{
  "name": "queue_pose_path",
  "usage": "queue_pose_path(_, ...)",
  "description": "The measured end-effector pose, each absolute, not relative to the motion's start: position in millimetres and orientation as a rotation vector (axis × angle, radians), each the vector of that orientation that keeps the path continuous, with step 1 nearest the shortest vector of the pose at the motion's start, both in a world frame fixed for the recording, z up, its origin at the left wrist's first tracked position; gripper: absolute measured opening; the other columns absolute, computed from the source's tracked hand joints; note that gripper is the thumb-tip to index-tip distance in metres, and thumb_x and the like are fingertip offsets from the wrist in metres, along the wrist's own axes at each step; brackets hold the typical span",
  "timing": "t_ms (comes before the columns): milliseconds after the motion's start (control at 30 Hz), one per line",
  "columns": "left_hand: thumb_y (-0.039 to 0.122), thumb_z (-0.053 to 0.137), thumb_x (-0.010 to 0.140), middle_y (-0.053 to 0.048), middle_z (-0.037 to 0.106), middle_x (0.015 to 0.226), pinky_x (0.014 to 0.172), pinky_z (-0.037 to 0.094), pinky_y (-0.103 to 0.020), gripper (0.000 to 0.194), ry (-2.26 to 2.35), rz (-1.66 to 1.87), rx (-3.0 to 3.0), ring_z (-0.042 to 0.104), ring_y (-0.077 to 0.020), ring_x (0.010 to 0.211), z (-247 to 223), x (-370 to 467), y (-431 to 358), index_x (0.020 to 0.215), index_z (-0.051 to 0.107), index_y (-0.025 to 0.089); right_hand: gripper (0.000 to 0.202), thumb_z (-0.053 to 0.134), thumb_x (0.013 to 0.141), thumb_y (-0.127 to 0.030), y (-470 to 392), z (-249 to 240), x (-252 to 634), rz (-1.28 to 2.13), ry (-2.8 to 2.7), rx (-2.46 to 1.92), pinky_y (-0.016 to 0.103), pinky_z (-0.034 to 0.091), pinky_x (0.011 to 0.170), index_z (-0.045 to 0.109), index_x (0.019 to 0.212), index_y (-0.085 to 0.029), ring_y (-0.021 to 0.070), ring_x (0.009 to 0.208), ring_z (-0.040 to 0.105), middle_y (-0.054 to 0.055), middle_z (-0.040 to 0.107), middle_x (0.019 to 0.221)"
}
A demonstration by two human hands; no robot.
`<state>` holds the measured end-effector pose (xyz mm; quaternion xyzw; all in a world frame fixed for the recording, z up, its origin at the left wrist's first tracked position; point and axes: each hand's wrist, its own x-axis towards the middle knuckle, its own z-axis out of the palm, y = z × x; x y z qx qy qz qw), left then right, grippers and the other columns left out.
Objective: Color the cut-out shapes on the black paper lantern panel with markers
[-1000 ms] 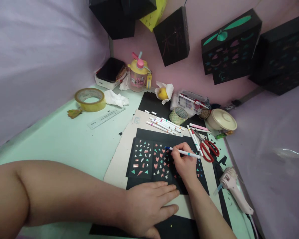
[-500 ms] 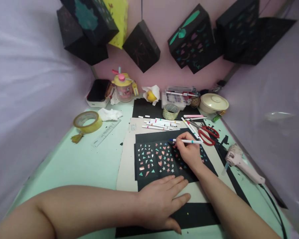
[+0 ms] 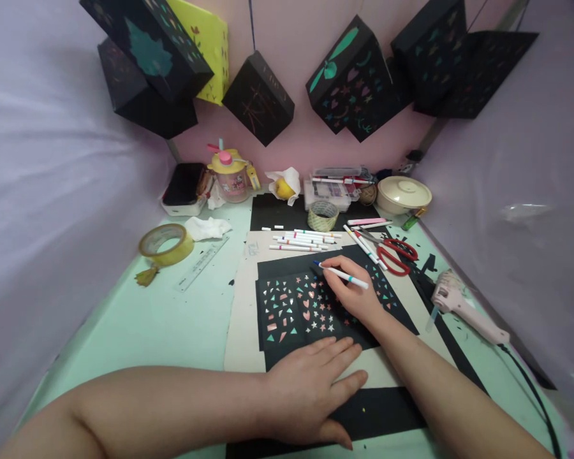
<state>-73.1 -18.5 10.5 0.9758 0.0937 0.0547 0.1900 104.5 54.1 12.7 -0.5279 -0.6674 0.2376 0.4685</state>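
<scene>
Though slim, cylindrical marker (image 3: 350, 277) in fingers (image 3: 335, 261)

The left forearm (image 3: 172, 398), creased near the elbow, and right forearm (image 3: 435, 370) are bare, like the left hand (image 3: 310, 389) and right hand (image 3: 354, 290).

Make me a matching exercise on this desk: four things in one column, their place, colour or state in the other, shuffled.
Things:
1. Right hand
2. Left hand
3. Scissors
4. Yellow fruit

Place, colour or state:
A. Red handles
B. Palm down, fingers spread
C. Partly surrounded by crumpled white paper
D. Holding a white marker over the black sheet

Right pairs: 1-D, 2-B, 3-A, 4-C
</scene>
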Motion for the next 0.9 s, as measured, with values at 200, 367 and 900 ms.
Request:
queue_pose_path(200,0.060,0.042,0.089,-0.023,0.023,0.149,0.111,0.020,-0.044,0.074,0.270,0.144,2.746,0.021,-0.0333,0.138,10.5,-73.0,-18.7,0.141,0.030,0.010,0.017,0.048,0.085,-0.025,54.1,9.4,101.0,0.681,-1.652,-1.333,0.025,0.043,0.060,0.063,0.078,-0.019,0.0128,0.060,0.056,-0.002,0.062,0.064)
queue_pose_path(367,0.059,0.045,0.088,-0.022,0.024,0.149,0.111,0.021,-0.045,0.073,0.278,0.168,2.740,0.022,-0.0329,0.138,9.7,-73.3,-18.8,0.140,0.031,0.010,0.016,0.049,0.085,-0.027,54.4,9.3,99.0,0.687,-1.648,-1.335,0.025,0.043,0.060,0.062,0.079,-0.019,0.0134,0.061,0.056,-0.001,0.062,0.065)
queue_pose_path(900,0.057,0.046,0.088,-0.020,0.027,0.149,0.112,0.020,-0.041,0.070,0.293,0.229,2.756,0.022,-0.0300,0.139,9.0,-73.0,-20.6,0.138,0.036,0.010,0.017,0.050,0.084,-0.027,52.1,5.9,99.3,0.641,-1.702,-1.388,0.024,0.041,0.057,0.060,0.073,-0.019,0.0121,0.057,0.055,-0.002,0.062,0.062)
